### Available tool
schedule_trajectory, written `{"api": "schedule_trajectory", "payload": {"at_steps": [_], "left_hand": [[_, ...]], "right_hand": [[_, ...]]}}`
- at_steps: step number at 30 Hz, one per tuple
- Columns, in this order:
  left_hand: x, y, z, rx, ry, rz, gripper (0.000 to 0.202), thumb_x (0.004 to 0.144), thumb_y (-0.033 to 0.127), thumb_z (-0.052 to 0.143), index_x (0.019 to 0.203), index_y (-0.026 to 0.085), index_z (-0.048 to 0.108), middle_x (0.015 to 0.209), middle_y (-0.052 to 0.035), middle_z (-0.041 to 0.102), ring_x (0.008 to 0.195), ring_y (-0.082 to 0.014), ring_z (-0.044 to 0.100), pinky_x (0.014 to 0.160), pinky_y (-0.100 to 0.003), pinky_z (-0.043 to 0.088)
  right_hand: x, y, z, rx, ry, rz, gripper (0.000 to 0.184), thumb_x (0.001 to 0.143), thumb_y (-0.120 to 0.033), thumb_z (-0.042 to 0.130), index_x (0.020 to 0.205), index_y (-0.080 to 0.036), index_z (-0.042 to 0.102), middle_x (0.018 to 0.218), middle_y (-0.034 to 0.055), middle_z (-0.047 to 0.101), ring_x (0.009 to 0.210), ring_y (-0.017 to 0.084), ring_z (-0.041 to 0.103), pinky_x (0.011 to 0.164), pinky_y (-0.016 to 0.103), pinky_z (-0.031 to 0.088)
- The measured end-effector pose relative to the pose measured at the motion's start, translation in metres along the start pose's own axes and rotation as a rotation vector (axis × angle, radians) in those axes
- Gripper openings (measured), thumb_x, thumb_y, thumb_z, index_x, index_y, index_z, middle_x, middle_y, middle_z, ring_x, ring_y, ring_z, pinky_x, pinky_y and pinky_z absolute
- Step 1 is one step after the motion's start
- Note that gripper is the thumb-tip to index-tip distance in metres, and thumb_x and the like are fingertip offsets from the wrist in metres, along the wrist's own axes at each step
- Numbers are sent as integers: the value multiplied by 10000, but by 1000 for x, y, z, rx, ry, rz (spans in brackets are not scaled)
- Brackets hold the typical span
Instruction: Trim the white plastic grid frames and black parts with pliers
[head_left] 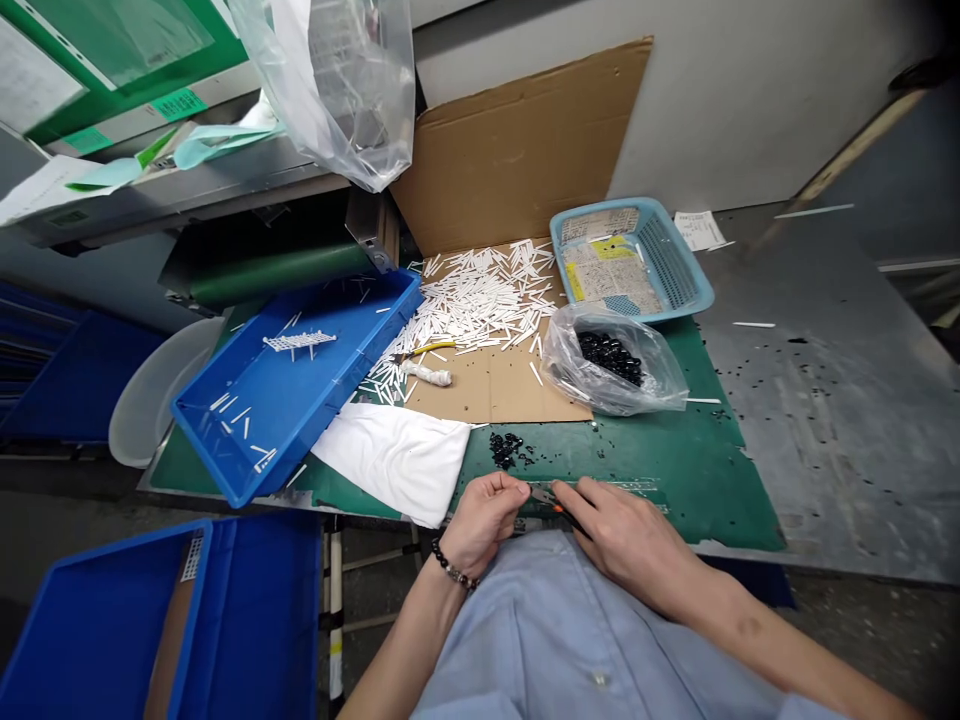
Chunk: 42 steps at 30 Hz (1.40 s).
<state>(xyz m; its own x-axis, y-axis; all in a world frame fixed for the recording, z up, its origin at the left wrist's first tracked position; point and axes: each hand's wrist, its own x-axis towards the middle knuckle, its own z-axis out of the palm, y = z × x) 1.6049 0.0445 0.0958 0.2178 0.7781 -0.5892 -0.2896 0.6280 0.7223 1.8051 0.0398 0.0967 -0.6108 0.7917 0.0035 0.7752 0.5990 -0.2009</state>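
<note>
My right hand [626, 530] is closed round small cutting pliers [543, 495] with black and orange handles, held low at the front edge of the green tabletop. The metal jaws point left, to the fingertips of my left hand [480, 515]. That hand is in a pinch; what it holds is too small or hidden to make out. Just beyond the hands lies a loose heap of small shiny black pieces [508, 450]. More black pieces [611, 358] fill an open clear plastic bag [660, 385] behind my right hand.
Many white sticks [480, 300] cover the cardboard [510, 385], beside a yellow-handled tool [433, 347]. A white cloth [394, 455] and a tilted blue tray [300, 375] lie left. A light-blue basket [679, 270] stands at the back right. A plastic bag [360, 110] hangs above.
</note>
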Motion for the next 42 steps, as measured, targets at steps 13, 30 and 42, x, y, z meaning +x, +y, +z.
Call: {"api": "schedule_trajectory", "payload": {"at_steps": [13,30,42], "left_hand": [[21,-4,-35,-129,81,106,151,673,255,607,752,160,521,663,15,479,499,-65,331,471,-196,215],[41,-35,-39,1126,375,678,190,903,260,468,950,211,645,799,-54,629,732,-166,565,684,-270,390],[32,-20,-33,-217,229,232,162,655,182,631,770,153,522,659,12,539,528,-54,408,483,-169,261]], "right_hand": [[-4,11,23,165,202,39,383,938,-293,459,1304,-183,440,953,42,535,833,180,542,724,315,465],[-1,10,19,153,167,47,395,942,-301,445,1319,-184,422,960,48,527,836,184,541,729,329,478],[4,10,17,141,102,42,426,923,-296,459,1333,-192,406,1005,62,526,878,204,527,736,333,470]]}}
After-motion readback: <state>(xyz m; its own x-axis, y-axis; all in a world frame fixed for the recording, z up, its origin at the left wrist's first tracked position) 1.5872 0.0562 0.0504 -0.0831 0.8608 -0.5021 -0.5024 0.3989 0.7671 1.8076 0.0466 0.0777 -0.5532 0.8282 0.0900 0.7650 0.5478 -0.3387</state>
